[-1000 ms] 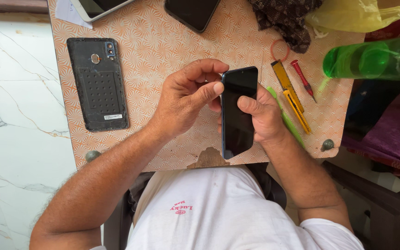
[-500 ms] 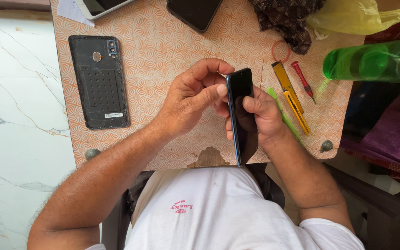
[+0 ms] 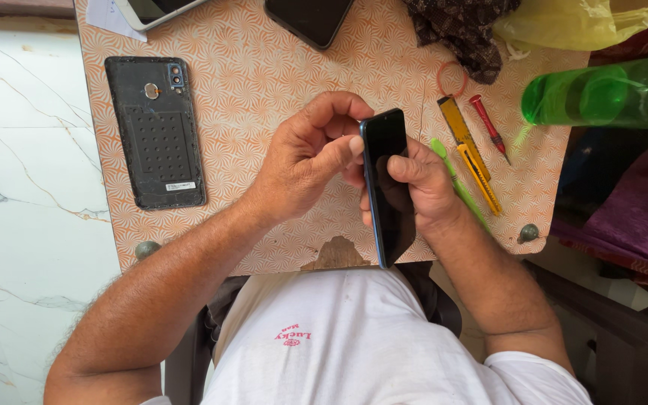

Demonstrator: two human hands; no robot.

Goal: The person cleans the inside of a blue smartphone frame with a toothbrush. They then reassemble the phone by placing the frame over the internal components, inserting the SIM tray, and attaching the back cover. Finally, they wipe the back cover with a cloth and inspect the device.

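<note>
Holding the dark phone (image 3: 388, 187) tilted on edge above the near rim of the patterned table (image 3: 264, 82), my right hand (image 3: 423, 187) wraps it from behind while my left hand (image 3: 309, 161) pinches its top left edge. Bare tabletop lies between my hands and the black back cover (image 3: 156, 131); 2 screwdrivers (image 3: 474, 150) sit just right.

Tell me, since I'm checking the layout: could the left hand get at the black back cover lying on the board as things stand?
Probably yes. The back cover lies flat on the board, with bare surface between it and the left hand. But that hand is gripping the phone, so it would have to let go first.
</note>
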